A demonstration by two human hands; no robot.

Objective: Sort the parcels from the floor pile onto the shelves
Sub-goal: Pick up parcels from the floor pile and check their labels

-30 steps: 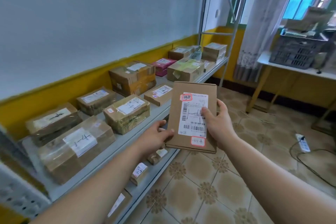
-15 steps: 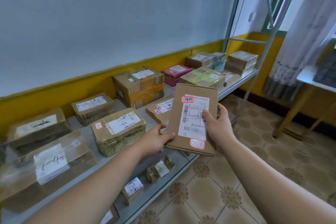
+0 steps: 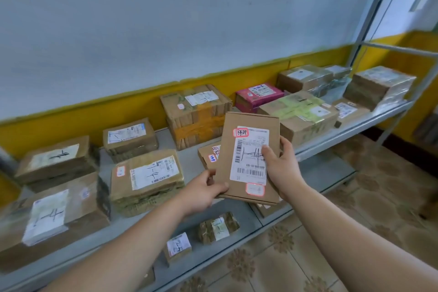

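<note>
I hold a flat brown cardboard parcel (image 3: 237,147) with a white shipping label and red stickers, upright in front of the grey metal shelf (image 3: 189,163). My left hand (image 3: 201,191) pinches its lower left corner. My right hand (image 3: 280,168) grips its right edge, thumb lying on the label. The parcel hovers above the shelf's front part, over a small flat box (image 3: 209,153) that it partly hides.
Several taped cardboard boxes fill the upper shelf, among them a large taped box (image 3: 194,111), a labelled box (image 3: 147,176) and a pink box (image 3: 257,95). Small parcels (image 3: 219,226) lie on the lower shelf (image 3: 320,173). Tiled floor (image 3: 379,208) spreads to the right.
The view has swung left and moved closer to the shelf. Both hands keep the same hold on the flat parcel, which now sits nearer the shelf's boxes.
</note>
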